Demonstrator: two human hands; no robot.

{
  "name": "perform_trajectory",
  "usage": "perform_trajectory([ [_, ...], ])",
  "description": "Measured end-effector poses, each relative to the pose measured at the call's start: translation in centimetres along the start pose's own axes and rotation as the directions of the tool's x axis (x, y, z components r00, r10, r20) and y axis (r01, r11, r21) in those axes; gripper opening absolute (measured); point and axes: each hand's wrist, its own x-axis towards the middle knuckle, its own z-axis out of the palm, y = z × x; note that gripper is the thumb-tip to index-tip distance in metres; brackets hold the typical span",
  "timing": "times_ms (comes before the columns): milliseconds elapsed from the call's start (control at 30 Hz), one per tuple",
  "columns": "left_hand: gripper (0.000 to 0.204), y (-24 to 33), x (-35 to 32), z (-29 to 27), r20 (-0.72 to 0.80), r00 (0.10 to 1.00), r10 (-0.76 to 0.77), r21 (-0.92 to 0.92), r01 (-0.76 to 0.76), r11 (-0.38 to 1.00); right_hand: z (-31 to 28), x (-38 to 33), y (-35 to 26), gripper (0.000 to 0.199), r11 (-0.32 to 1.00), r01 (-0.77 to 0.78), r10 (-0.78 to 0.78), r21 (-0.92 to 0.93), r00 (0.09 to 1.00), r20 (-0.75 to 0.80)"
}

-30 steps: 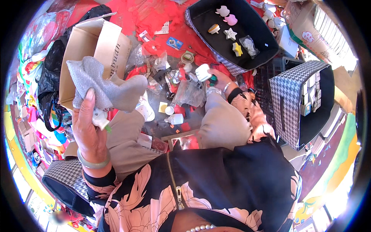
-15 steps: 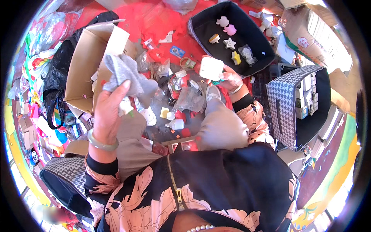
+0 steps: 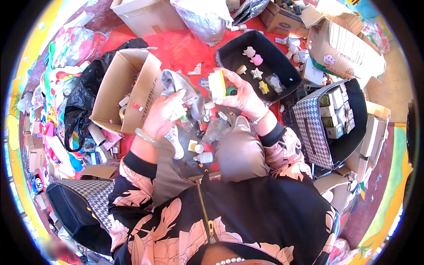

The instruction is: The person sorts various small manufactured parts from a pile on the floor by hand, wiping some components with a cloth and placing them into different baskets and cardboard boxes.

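Observation:
My left hand (image 3: 162, 115) is closed on a crumpled grey cloth (image 3: 191, 93), which hangs over its fingers. A small white and green thing shows at the palm, too unclear to name. Facing it, my right hand (image 3: 244, 98) grips a white and yellow block-like object (image 3: 217, 86) by its edge, with a bit of green under the fingers. Cloth and object are close together but apart. Beyond the right hand stands a dark fabric storage box (image 3: 289, 74) holding a white star (image 3: 256, 73), a yellow star (image 3: 263, 87) and pink and white figures.
An open cardboard box (image 3: 143, 99) stands left of my hands. At the right is a houndstooth storage box (image 3: 311, 128) with small cartons inside. Between my legs lie a small white bottle (image 3: 203, 157) and clear plastic bags (image 3: 217, 130). Black bags (image 3: 84, 99) are heaped far left.
Both hands have come closer together, the left moving right with the cloth and the right moving left. The white object has turned, so its yellow side now shows. The view has shifted too.

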Motion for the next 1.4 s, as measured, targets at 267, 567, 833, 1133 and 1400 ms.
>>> perform_trajectory([
  [267,0.048,-1.5,-0.1,2.2,0.235,0.971,0.039,-0.035,-0.032,0.999,3.5,-1.9,-5.8,0.081,0.708,-0.188,0.124,-0.681,0.982,-0.142],
  [567,0.039,-0.8,-0.1,2.2,0.412,0.906,0.099,-0.273,0.019,0.962,1.3,-2.6,-6.6,0.066,0.969,0.016,0.002,0.247,0.997,-0.072],
  [833,0.044,-0.1,-1.0,1.9,0.238,0.937,0.257,-0.491,-0.112,0.864,2.9,-3.5,-9.6,0.038,0.569,-0.118,0.313,0.814,0.946,-0.082],
  [1133,0.042,-2.3,-1.9,2.7,0.104,0.905,0.412,-0.683,-0.236,0.692,10.8,-2.6,-8.0,0.054,0.922,0.040,-0.132,-0.385,0.967,-0.217],
  [1400,0.044,-2.0,-0.7,2.4,0.133,0.878,0.460,-0.720,-0.233,0.653,9.6,-2.0,-4.2,0.041,0.996,0.039,-0.006,0.083,0.931,-0.364],
])
